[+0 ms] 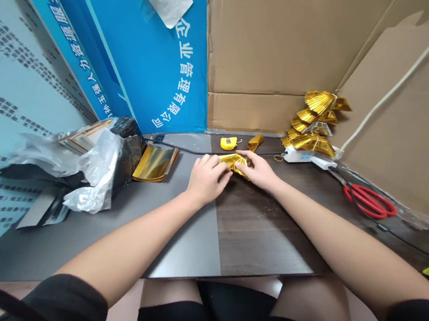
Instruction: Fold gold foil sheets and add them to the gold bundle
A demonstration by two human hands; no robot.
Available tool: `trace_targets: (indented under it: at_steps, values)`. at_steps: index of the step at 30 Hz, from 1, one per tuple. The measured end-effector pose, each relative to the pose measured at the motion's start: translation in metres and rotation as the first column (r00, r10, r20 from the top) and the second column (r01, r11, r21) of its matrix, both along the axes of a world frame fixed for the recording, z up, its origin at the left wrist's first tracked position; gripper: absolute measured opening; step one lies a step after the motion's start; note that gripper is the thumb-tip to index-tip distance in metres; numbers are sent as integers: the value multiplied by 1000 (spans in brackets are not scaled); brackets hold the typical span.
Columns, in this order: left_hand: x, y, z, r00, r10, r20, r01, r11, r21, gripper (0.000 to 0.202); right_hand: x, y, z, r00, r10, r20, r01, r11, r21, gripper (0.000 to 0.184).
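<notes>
A person's two bare hands meet over a gold foil piece beyond the middle of the tabletop, nearer its far edge than its near one. The left hand grips the left end, fingers curled over it, while the right hand clamps the right end, thumb pressed on the near face. The foil's long axis runs left to right, its right end angled slightly toward the near edge; the fingers hide both tips, so its full outline is uncertain. Toward the tabletop's left edge, a crumpled plastic bag, clear and black, sits with a stack of pale-edged sheets showing at its mouth. Just right of the bag lies a pile of gold sheets. Along the far edge are a yellow tape measure and a small folded gold piece, near each other but apart. At the far right corner, fanned gold pieces rise in a tiered stack behind a white power strip, and red-handled scissors lie beside the right edge.
</notes>
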State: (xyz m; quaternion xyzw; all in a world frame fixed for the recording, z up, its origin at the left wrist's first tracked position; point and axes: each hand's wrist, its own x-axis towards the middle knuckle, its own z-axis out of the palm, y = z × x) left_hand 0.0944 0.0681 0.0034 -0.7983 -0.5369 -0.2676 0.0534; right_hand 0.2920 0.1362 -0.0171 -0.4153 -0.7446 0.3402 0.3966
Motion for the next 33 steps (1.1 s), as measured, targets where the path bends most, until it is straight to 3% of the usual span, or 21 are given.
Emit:
trace_targets:
  at_steps: [6,11,21,29,33]
  values:
    - [4,-3,-3,985,-36,170,47,997,-63,26,-10,-12,6,948,59,-312,-158,940,-301,42]
    - [2,-1,-3,974,23,225,-6,997,-75,19,-19,-22,10,896,35,-442,-248,865,-436,34]
    - [3,1,-4,996,-8,94,11,1000,-28,17,-24,-30,14,846,-50,-531,-267,823,-502,34]
    - [0,9,-11,985,-18,174,-11,986,166,11,-24,-30,20,813,-49,-580,-316,800,-510,41]
    - [-1,11,-13,976,3,216,-40,985,167,9,-23,-29,18,796,-70,-601,-331,781,-529,35]
